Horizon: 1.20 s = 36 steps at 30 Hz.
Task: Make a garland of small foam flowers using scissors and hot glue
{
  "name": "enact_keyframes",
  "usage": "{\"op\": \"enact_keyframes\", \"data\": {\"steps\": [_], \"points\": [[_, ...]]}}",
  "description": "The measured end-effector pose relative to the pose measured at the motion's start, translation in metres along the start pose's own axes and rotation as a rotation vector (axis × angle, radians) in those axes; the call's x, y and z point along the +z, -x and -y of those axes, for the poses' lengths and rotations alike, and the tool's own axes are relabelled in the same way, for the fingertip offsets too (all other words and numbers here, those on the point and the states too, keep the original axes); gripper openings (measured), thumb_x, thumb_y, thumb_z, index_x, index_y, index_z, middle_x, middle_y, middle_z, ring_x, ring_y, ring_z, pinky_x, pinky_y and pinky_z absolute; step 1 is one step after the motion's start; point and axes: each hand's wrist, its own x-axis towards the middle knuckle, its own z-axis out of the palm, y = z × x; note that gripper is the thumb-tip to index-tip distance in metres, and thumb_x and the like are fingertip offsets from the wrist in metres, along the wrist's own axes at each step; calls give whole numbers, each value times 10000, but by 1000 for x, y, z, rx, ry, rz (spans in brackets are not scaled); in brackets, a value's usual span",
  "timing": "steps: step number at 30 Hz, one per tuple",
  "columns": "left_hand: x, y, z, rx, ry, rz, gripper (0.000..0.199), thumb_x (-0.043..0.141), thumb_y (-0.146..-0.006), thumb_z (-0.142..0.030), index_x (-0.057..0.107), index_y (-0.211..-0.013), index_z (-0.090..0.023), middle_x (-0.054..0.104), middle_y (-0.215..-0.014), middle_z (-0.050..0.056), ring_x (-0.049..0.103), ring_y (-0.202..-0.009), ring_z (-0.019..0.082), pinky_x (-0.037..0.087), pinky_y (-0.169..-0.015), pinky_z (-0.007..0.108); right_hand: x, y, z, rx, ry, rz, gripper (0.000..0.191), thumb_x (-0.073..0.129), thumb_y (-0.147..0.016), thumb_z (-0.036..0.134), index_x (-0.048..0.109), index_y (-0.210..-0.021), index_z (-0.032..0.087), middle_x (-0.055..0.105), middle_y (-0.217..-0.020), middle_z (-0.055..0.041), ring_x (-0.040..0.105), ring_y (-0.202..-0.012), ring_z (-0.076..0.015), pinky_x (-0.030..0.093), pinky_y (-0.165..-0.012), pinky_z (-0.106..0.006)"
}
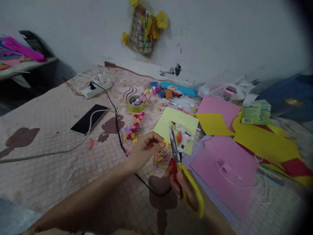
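My right hand is closed round the handles of yellow and red scissors, whose blades point up and stand slightly apart. Just left of the blades, my left hand pinches a small yellow paper piece between thumb and fingertips. Beneath it lies a heap of tiny colourful paper scraps. A string of pink, red and yellow paper bits lies beyond my left wrist. A white glue gun with a small red light rests partly on a pale yellow sheet.
Pink sheets and yellow paper cover the right side. A black phone, a power strip and green tape lie left and behind. A black cable passes under my left forearm. A decoration hangs on the wall.
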Motion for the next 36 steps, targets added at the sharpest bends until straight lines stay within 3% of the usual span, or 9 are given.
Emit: {"op": "enact_keyframes", "data": {"steps": [6, 11, 15, 19, 21, 24, 28, 32, 36], "points": [[5, 4, 1, 32, -28, 160, 159, 647, -780, -276, 566, -778, -140, 543, -730, 3, 503, -673, 101, 398, -639, 229, -4, -4, -10, 26, -301, 48, 405, 429, -855, 580, 515, -805, 187, 396, -461, 75, 335, -352, -72, 279, -370, -199], [7, 7, 5, 267, -253, 332, 109, 599, -820, -245, 614, -787, -142, 584, -758, 46, 541, -749, 143, 414, -724, 274, -5, -9, -7, 101, -580, 150, 393, 542, -788, 558, 526, -723, 171, 349, -424, 98, 293, -301, -45, 268, -321, -172], [7, 9, 9, 385, -384, 385, 82, 605, -818, -217, 659, -797, -158, 595, -810, 63, 554, -817, 159, 422, -758, 277, -7, -11, -7, 105, -664, 153, 344, 595, -780, 477, 501, -655, 171, 328, -406, 110, 272, -288, -33, 262, -303, -155], [8, 10, 8, 412, -403, 399, 76, 596, -819, -184, 668, -810, -161, 599, -842, 61, 560, -828, 149, 427, -772, 265, -7, -11, -10, 84, -661, 147, 331, 595, -791, 437, 465, -628, 180, 328, -410, 110, 277, -286, -31, 251, -299, -151], [9, 10, 6, 344, -393, 374, 88, 593, -822, -209, 657, -854, -157, 615, -866, 66, 563, -839, 155, 430, -775, 270, -7, -11, -10, 57, -636, 98, 315, 597, -791, 416, 447, -633, 188, 331, -419, 110, 283, -291, -34, 253, -304, -156], [10, 10, 5, 85, -317, 331, 194, 547, -849, -317, 615, -873, -137, 603, -800, 49, 548, -726, 130, 432, -665, 244, -8, -9, -8, -6, -422, -82, 259, 583, -808, 381, 463, -675, 194, 366, -442, 100, 327, -337, -52, 282, -347, -172], [10, 9, 6, -234, -205, 432, 285, 535, -835, -406, 568, -759, -133, 529, -642, -11, 483, -573, 82, 385, -549, 204, -9, -6, -2, -6, -1, -222, 283, 573, -796, 415, 475, -655, 190, 433, -476, 60, 398, -432, -87, 318, -421, -210], [7, 8, 7, -354, -216, 446, 248, 627, -763, -373, 572, -746, -132, 535, -611, -25, 475, -528, 68, 375, -516, 194, -9, -5, -1, 39, 106, -248, 312, 582, -767, 472, 495, -682, 185, 441, -499, 55, 390, -446, -93, 310, -434, -222], [3, 5, 7, -329, -149, 329, 263, 644, -750, -378, 565, -734, -128, 538, -608, -22, 475, -522, 66, 367, -504, 193, -7, -3, -4, 5, 80, -219, 348, 511, -808, 526, 465, -693, 200, 389, -467, 67, 356, -425, -95, 293, -434, -233]]}}
